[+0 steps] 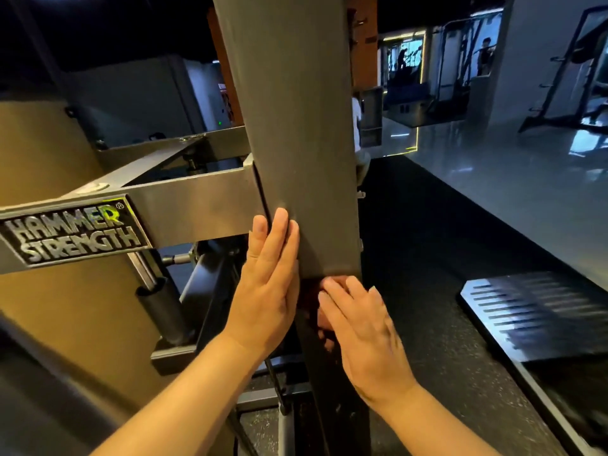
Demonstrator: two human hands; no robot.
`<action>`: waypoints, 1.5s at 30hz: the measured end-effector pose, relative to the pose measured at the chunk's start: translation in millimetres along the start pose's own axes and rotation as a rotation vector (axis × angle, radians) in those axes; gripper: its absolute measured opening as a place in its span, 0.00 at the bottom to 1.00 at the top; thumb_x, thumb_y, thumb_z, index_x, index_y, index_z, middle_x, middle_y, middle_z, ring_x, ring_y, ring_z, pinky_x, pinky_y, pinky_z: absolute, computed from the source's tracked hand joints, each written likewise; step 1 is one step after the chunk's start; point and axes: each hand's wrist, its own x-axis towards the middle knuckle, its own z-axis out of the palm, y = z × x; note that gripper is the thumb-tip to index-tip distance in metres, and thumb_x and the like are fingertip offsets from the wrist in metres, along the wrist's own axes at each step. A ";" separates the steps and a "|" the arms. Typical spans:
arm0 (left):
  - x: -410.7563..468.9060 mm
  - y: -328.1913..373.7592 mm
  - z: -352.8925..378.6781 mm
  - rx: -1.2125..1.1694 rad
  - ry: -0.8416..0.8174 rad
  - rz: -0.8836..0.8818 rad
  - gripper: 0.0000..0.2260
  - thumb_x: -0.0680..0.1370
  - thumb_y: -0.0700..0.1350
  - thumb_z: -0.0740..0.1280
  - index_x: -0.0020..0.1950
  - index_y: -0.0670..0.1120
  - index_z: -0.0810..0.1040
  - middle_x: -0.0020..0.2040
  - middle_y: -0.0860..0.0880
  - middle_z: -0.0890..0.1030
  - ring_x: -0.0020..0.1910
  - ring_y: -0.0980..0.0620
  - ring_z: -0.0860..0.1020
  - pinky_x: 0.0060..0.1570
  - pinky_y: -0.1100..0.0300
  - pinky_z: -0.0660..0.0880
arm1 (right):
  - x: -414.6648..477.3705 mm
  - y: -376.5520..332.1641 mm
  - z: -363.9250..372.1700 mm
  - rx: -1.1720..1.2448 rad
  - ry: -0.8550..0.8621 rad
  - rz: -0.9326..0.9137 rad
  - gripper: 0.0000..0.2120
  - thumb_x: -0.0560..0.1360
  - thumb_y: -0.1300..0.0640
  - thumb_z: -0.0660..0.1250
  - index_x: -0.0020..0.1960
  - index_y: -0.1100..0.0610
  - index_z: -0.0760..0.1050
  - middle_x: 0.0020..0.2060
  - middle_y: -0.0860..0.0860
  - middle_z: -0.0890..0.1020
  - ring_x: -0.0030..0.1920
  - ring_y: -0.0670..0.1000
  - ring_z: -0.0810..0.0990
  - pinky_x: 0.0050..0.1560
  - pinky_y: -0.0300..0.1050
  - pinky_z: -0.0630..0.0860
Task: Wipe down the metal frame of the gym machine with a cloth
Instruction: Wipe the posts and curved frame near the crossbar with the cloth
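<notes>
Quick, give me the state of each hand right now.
Left hand: open, flat against the grey upright post, holding nothing.
Right hand: pressing a dark red cloth against the post; grip unclear.

The black rubber floor (427, 245) spreads right of the right hand's fingers (339, 291). A slotted metal plate (533, 311) (ridged, dark) lies on it, farther right. Beyond, glossy grey flooring (513, 179).
</notes>
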 end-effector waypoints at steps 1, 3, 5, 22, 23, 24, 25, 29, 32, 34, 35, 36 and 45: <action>-6.2 -0.9 1.7 -0.001 -0.015 0.006 0.26 0.87 0.41 0.55 0.84 0.45 0.51 0.85 0.55 0.43 0.84 0.48 0.42 0.83 0.48 0.44 | 19.6 -3.4 -8.0 0.015 0.071 0.034 0.22 0.84 0.62 0.54 0.78 0.57 0.61 0.79 0.51 0.62 0.83 0.51 0.51 0.82 0.53 0.46; -16.0 -1.8 6.4 -0.002 -0.019 0.015 0.32 0.85 0.38 0.58 0.85 0.50 0.47 0.86 0.54 0.43 0.84 0.48 0.42 0.83 0.47 0.45 | 55.3 -9.1 -18.2 0.010 0.199 0.062 0.21 0.87 0.61 0.51 0.79 0.59 0.59 0.78 0.55 0.62 0.83 0.52 0.48 0.82 0.53 0.46; -22.4 -3.7 12.1 -0.004 0.005 0.016 0.33 0.84 0.38 0.59 0.85 0.51 0.46 0.86 0.54 0.44 0.84 0.48 0.43 0.83 0.46 0.46 | 73.7 -13.7 -17.2 0.025 0.254 0.054 0.23 0.85 0.63 0.55 0.79 0.60 0.58 0.77 0.55 0.62 0.82 0.51 0.48 0.82 0.54 0.46; -50.8 -13.5 34.4 -0.241 0.014 0.071 0.38 0.82 0.32 0.61 0.85 0.50 0.44 0.85 0.55 0.41 0.84 0.48 0.39 0.82 0.45 0.41 | -1.6 10.0 -13.0 -0.168 -0.079 -0.056 0.20 0.87 0.62 0.53 0.78 0.59 0.60 0.76 0.54 0.64 0.81 0.56 0.56 0.80 0.58 0.56; -51.5 -13.0 36.0 -0.262 0.016 0.073 0.38 0.82 0.32 0.61 0.85 0.50 0.44 0.85 0.55 0.41 0.84 0.48 0.39 0.82 0.45 0.41 | 15.2 2.5 -14.5 -0.148 0.011 0.040 0.18 0.88 0.59 0.50 0.77 0.60 0.61 0.75 0.55 0.64 0.80 0.58 0.58 0.80 0.59 0.57; -52.0 -12.7 37.6 -0.283 0.024 0.079 0.38 0.82 0.33 0.61 0.85 0.50 0.44 0.85 0.55 0.41 0.84 0.48 0.39 0.82 0.45 0.40 | 28.9 -6.0 -14.1 -0.127 0.098 0.117 0.19 0.87 0.59 0.48 0.76 0.62 0.62 0.75 0.56 0.63 0.79 0.60 0.57 0.81 0.58 0.56; -52.2 -12.7 39.1 -0.306 0.033 0.086 0.39 0.82 0.33 0.62 0.85 0.50 0.44 0.85 0.55 0.41 0.84 0.48 0.38 0.82 0.45 0.40 | 37.2 -13.9 -11.2 -0.108 0.156 0.163 0.19 0.86 0.62 0.48 0.75 0.63 0.63 0.75 0.56 0.62 0.79 0.61 0.56 0.81 0.55 0.54; -56.5 -17.6 46.0 -0.377 0.040 0.120 0.37 0.83 0.38 0.63 0.85 0.50 0.44 0.85 0.56 0.40 0.83 0.50 0.38 0.81 0.45 0.40 | 6.7 -30.4 23.7 -0.127 0.113 0.205 0.30 0.76 0.67 0.59 0.77 0.61 0.58 0.76 0.56 0.58 0.83 0.52 0.44 0.82 0.51 0.49; -60.0 -18.9 52.5 -0.405 0.064 0.130 0.30 0.87 0.39 0.56 0.85 0.49 0.45 0.85 0.57 0.41 0.83 0.51 0.38 0.81 0.45 0.40 | -52.6 -26.8 56.3 -0.225 0.023 0.135 0.30 0.76 0.65 0.61 0.77 0.59 0.59 0.76 0.56 0.58 0.83 0.53 0.45 0.81 0.54 0.53; -61.5 -18.1 53.1 -0.412 0.067 0.138 0.27 0.89 0.41 0.52 0.85 0.49 0.44 0.85 0.57 0.40 0.83 0.51 0.38 0.81 0.46 0.39 | -91.0 -22.2 64.6 -0.252 -0.092 0.075 0.29 0.79 0.66 0.59 0.77 0.56 0.57 0.77 0.55 0.58 0.83 0.55 0.48 0.81 0.56 0.55; -63.9 -18.3 53.2 -0.410 0.058 0.142 0.27 0.89 0.41 0.52 0.85 0.49 0.44 0.84 0.57 0.40 0.83 0.51 0.37 0.81 0.46 0.39 | -105.8 -20.5 63.9 -0.252 -0.149 0.065 0.30 0.79 0.67 0.60 0.78 0.55 0.56 0.77 0.54 0.58 0.83 0.55 0.49 0.81 0.56 0.54; -67.0 -19.1 53.8 -0.405 0.047 0.147 0.26 0.89 0.42 0.51 0.85 0.49 0.43 0.84 0.57 0.39 0.83 0.51 0.37 0.81 0.46 0.39 | -115.7 -18.5 60.6 -0.244 -0.199 0.062 0.32 0.78 0.68 0.61 0.79 0.54 0.56 0.78 0.54 0.59 0.83 0.55 0.50 0.81 0.55 0.54; -83.1 -14.5 67.4 -0.431 0.069 0.089 0.32 0.86 0.41 0.58 0.85 0.51 0.43 0.84 0.57 0.39 0.83 0.52 0.38 0.81 0.47 0.37 | -20.5 -35.7 40.2 -0.076 0.217 0.221 0.14 0.86 0.62 0.55 0.71 0.59 0.65 0.75 0.57 0.61 0.82 0.50 0.47 0.82 0.53 0.51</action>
